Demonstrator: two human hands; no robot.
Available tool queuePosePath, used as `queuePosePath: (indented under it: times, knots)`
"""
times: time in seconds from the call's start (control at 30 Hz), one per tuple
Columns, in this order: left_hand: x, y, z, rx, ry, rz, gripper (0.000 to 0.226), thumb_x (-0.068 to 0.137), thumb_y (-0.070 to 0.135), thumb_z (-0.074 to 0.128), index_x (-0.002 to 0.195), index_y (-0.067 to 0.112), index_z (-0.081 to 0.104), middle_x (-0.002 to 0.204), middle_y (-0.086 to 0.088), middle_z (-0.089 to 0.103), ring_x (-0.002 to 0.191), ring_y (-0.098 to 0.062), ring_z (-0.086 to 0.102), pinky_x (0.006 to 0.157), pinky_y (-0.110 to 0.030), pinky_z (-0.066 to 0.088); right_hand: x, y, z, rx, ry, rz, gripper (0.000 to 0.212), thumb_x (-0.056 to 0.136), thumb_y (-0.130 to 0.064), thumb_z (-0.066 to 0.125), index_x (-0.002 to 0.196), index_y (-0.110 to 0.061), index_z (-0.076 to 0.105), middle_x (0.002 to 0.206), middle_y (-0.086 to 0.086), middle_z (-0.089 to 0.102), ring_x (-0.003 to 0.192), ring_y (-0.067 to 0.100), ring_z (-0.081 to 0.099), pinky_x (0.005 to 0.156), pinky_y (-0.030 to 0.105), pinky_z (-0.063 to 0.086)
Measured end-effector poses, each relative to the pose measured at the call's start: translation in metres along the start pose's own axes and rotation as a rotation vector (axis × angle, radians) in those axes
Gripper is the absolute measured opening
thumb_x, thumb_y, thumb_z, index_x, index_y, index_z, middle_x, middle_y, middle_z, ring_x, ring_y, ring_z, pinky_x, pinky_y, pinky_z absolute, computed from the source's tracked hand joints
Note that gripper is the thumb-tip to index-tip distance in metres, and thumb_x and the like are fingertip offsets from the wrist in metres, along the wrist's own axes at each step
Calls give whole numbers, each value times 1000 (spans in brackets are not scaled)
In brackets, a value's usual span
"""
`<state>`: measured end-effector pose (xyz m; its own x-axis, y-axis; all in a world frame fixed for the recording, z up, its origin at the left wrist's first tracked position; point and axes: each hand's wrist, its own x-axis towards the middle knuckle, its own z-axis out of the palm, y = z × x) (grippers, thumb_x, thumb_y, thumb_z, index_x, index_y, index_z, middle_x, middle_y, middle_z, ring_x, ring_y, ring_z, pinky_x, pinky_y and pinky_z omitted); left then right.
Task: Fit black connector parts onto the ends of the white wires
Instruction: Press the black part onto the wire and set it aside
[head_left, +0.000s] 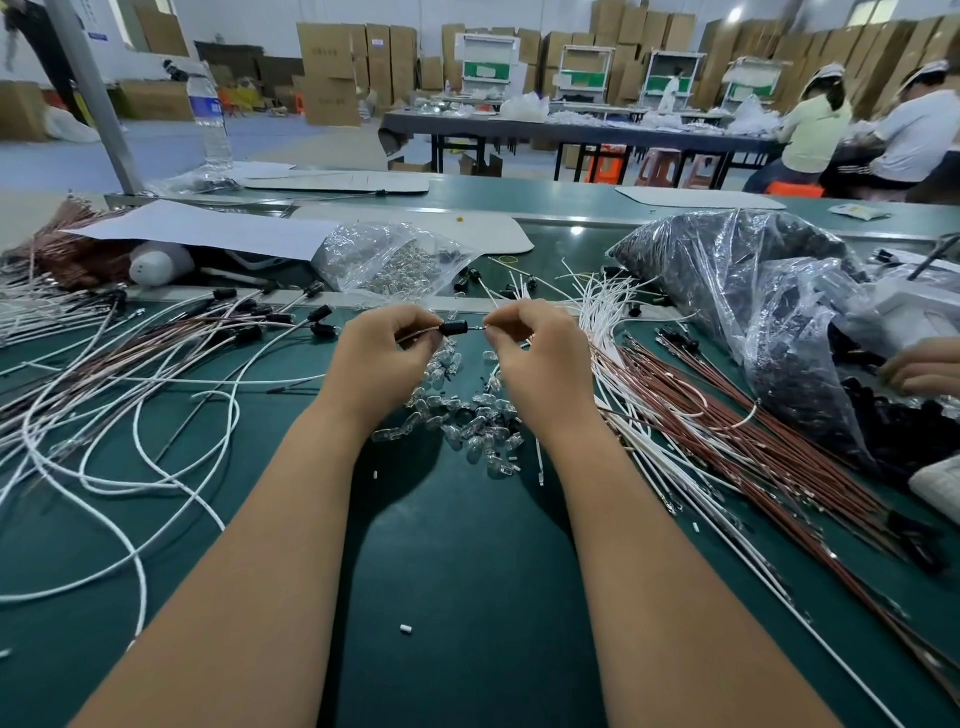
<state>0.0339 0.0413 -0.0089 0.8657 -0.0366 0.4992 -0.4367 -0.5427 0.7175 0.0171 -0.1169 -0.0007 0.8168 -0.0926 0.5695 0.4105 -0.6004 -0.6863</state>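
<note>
A small black connector (453, 328) hangs in the air between my two hands above the green table (467, 571). My left hand (384, 353) pinches the wire that enters the connector from the left. My right hand (540, 353) pinches a thin metal lead at the connector's right end; what it holds beyond that is hidden by the fingers. Loose white wires (130, 415), some with black connectors fitted, spread across the left. A bundle of straight white wires (602, 306) lies just right of my right hand.
Small clear glass bulbs (467, 421) are heaped under my hands. Red-brown wires (727, 415) fan out at right. A clear bag of bulbs (395, 260) and bags of black parts (737, 291) stand behind. Another person's hand (919, 364) works at far right. A water bottle (210, 119) stands at back left.
</note>
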Motion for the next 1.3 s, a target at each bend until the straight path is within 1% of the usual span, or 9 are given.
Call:
queuePosePath:
  times: [0.17, 0.27, 0.6, 0.7, 0.77, 0.97, 1.07, 1.2, 1.3]
  knots:
    - [1, 2, 1, -18, -7, 19, 10, 88, 9, 65, 94, 13, 71, 70, 10, 63, 58, 7, 53, 56, -6, 37, 1, -1, 0, 105, 30, 58, 5, 87, -12, 68, 88, -9, 73, 81, 0, 68, 76, 13, 61, 73, 29, 52]
    - [0, 5, 4, -14, -6, 38, 10, 87, 8, 66, 91, 16, 71, 72, 7, 66, 61, 0, 57, 59, -11, 43, 1, 0, 1, 152, 50, 57, 4, 85, -7, 70, 87, -10, 72, 83, 1, 68, 76, 12, 61, 75, 28, 52]
    - [0, 7, 4, -5, 24, 70, 5, 87, 7, 66, 86, 5, 70, 61, 8, 59, 51, 4, 49, 51, -7, 36, 3, 2, 0, 201, 56, 94, 7, 85, -5, 69, 87, -11, 73, 80, 1, 69, 76, 15, 66, 78, 34, 56]
    - [0, 8, 3, 0, 62, 101, 5, 88, 7, 66, 87, 7, 71, 63, 9, 60, 53, 4, 50, 53, -9, 38, 4, -3, -1, 490, -62, 276, 14, 97, -10, 54, 96, -6, 67, 80, 11, 71, 71, 20, 68, 73, 36, 56]
    - [0, 8, 2, 25, 94, 133, 6, 87, 7, 66, 89, 8, 72, 67, 12, 60, 60, 8, 52, 58, -7, 39, 4, -4, -2, 629, -149, 365, 17, 98, -18, 54, 101, -5, 64, 77, 14, 71, 65, 21, 67, 65, 34, 55]
    - [1, 8, 1, 119, 176, 245, 11, 85, 3, 67, 92, 7, 73, 79, 5, 62, 71, 7, 54, 69, -3, 38, 4, 0, 1, 438, -197, 317, 9, 90, -10, 65, 82, -12, 69, 57, -4, 62, 44, 4, 49, 49, 17, 41]
    - [2, 7, 1, 142, 189, 262, 11, 84, 3, 68, 93, 7, 73, 80, 3, 62, 69, -4, 52, 68, -5, 38, 3, -1, 1, 463, -198, 335, 16, 92, -13, 62, 78, -14, 71, 54, -7, 60, 45, 5, 45, 48, 18, 37]
    - [2, 9, 1, 184, 199, 303, 11, 84, 3, 67, 93, 6, 73, 80, 4, 61, 73, -13, 55, 68, -9, 40, 4, -4, -2, 600, -265, 422, 25, 96, -19, 53, 82, -8, 71, 59, 0, 64, 47, 10, 44, 46, 18, 36]
    - [2, 8, 1, 209, 194, 315, 10, 84, 3, 66, 92, 6, 72, 80, 2, 63, 73, -13, 55, 68, -12, 39, 3, -4, -1, 455, -240, 346, 21, 93, -14, 59, 76, -17, 71, 57, -5, 62, 50, 10, 43, 48, 18, 36]
